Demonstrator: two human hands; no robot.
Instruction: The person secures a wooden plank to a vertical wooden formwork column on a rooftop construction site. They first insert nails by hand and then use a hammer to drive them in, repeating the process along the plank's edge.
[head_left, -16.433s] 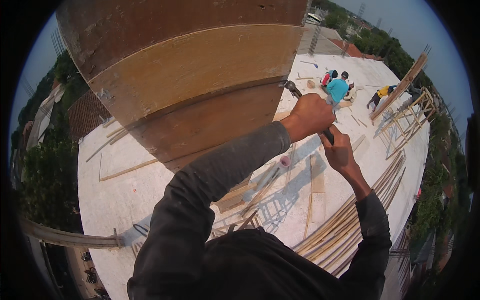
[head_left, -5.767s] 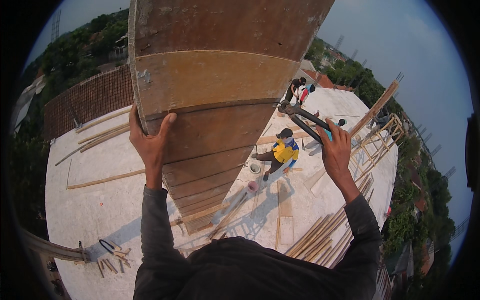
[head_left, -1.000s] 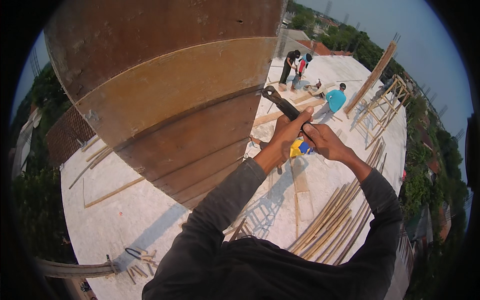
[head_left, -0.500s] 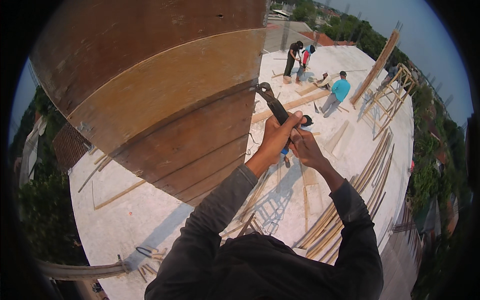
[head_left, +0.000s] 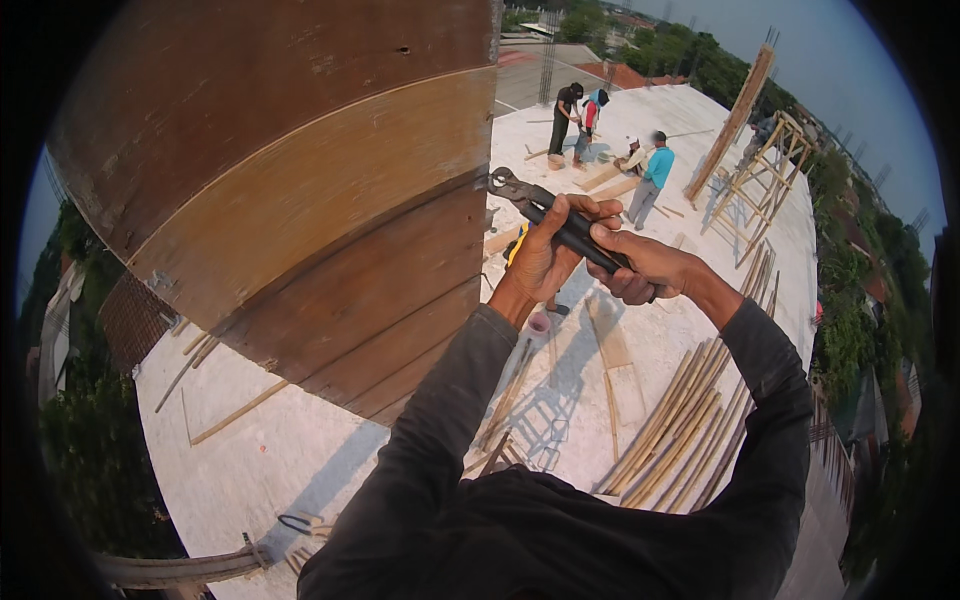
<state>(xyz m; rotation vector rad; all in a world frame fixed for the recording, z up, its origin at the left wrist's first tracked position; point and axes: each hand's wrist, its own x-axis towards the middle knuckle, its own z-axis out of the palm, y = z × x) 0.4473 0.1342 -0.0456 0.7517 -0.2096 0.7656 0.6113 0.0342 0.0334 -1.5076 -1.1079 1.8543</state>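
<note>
Both of my hands are on a pair of pincers (head_left: 535,198) with black handles, held out in front of me beside a tall brown wooden panel (head_left: 390,215). My left hand (head_left: 545,262) wraps the handles nearer the jaws, its thumb on top. Around the handle ends, my right hand (head_left: 650,262) is closed. The rounded metal jaws point up and left, close to the panel's right edge; whether they touch it I cannot tell. A bit of something yellow shows beside my left hand.
Far below spreads a pale concrete slab (head_left: 330,465). Bamboo poles (head_left: 665,430) lie on it at the lower right. Several people (head_left: 655,172) work at the far side, near an upright timber post (head_left: 732,125) and a wooden trestle (head_left: 768,175). Loose sticks lie at left.
The pincers have swung from steep to flatter, and their jaws now show more plainly. My right hand has moved right along with the handle ends. The view has shifted slightly.
</note>
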